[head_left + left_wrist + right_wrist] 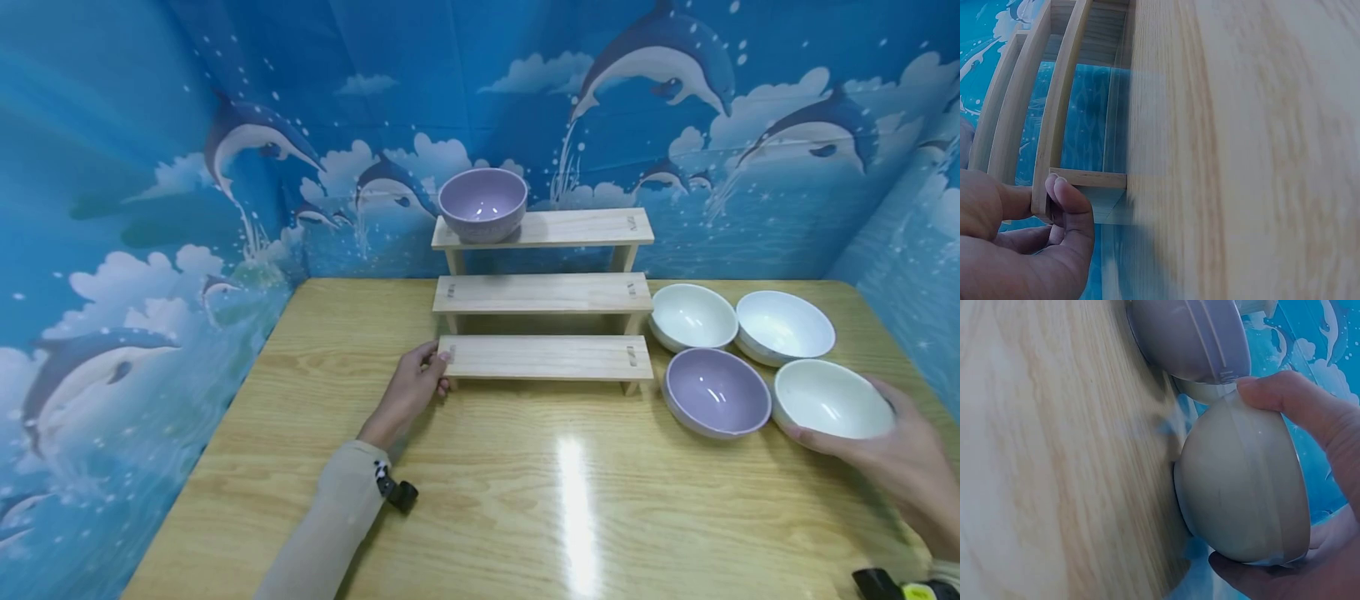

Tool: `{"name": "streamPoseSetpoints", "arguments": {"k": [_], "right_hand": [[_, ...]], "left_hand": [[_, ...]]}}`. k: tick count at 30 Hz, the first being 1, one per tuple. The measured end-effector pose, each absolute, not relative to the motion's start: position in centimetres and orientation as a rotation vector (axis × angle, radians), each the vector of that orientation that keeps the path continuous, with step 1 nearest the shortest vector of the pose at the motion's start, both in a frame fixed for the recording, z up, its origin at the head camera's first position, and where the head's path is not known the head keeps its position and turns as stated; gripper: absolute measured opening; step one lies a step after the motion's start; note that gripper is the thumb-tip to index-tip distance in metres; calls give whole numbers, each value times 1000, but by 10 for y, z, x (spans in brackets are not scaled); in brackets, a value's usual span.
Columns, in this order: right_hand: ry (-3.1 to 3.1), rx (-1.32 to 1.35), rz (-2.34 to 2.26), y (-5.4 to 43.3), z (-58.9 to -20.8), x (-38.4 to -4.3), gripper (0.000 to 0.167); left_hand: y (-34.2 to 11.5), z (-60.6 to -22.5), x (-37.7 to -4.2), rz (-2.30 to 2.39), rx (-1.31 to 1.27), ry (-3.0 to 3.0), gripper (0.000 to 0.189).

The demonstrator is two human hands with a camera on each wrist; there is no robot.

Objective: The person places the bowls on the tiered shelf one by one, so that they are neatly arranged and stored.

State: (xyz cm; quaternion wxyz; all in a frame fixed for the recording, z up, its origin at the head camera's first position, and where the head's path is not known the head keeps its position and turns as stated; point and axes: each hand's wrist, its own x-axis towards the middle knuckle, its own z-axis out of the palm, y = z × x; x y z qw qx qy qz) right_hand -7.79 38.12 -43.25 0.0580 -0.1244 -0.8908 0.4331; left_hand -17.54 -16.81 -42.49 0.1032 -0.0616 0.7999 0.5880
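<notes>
In the head view my left hand [415, 382] pinches the left end of the lowest board of a three-tier wooden step rack [547, 357]. The left wrist view has its thumb and fingers [1075, 206] around that board's end. At the far right my right hand [896, 437] grips a pale greenish-white bowl [832, 400], with thumb and fingers on opposite sides of it. The right wrist view shows this bowl [1241, 481] close to the tabletop; I cannot tell whether its foot touches. A purple bowl [483, 204] stands on the rack's top board, near its left end.
Beside the held bowl, to its left, sits another purple bowl [717, 393]. Behind them are a pale greenish bowl [693, 317] near the rack's right side and a white bowl [785, 327]. A dolphin-print backdrop [420, 75] encloses the wood-grain table [480, 500] at back and sides.
</notes>
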Motion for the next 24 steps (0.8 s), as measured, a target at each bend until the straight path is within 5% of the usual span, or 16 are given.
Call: {"name": "streamPoseSetpoints", "arguments": {"k": [7, 24], "right_hand": [[-2734, -480, 1207, 379, -423, -76, 112], [-2696, -541, 1154, 365, -389, -67, 117]], "left_hand": [[-167, -423, -174, 1741, -175, 2355, 49], [-166, -424, -174, 1734, -186, 2362, 47]]}}
